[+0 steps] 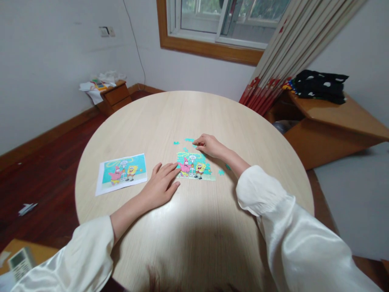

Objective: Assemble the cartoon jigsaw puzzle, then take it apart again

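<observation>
we see the jigsaw (193,166) in the centre of the frame, on the round table (188,117), with the printed sheet (123,174) to its left, probably for comparing at a glance. the left hand (163,184) lies palm down, fingers loosely spread, fingertips at the jigsaw's left edge, perhaps to steady it. at the jigsaw's upper right edge the right hand (208,144) arches, thumb and forefinger narrowed near loose pieces (189,140); we cannot tell whether they grip one. we think the pieces lie above and right to stay within reach
</observation>
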The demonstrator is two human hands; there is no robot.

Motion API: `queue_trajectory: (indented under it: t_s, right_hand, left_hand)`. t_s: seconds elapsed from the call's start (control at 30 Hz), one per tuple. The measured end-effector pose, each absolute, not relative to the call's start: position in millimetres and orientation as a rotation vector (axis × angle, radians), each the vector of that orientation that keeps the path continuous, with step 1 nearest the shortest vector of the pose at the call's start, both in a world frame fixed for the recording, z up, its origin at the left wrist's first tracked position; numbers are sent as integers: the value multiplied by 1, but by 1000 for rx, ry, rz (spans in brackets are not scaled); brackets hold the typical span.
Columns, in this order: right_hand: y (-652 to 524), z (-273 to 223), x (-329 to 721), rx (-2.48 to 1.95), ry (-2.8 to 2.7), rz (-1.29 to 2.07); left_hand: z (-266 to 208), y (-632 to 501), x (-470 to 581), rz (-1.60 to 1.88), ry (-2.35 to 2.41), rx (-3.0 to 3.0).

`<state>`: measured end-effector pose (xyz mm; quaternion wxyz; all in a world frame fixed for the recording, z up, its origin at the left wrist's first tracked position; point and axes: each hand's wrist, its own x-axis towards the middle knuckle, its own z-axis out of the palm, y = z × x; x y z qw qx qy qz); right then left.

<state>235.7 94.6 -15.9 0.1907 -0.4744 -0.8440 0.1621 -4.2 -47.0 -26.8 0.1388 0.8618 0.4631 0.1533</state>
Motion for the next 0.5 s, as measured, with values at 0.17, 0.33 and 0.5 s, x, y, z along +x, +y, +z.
queue_trajectory:
  t_s: [0.17,0.33,0.5]
  right_hand:
    - [95,-12,235,-1392,-2419,551]
    - [96,-6,235,-1426,-2447,624]
    - [89,-5,234,-1390,-2296,821]
  left_hand:
    - [-26,-48,-4,486,1329,2481]
    - [-29,-45,-5,600,1323,2430]
    - [-30,-39,-7,796,1315,2347]
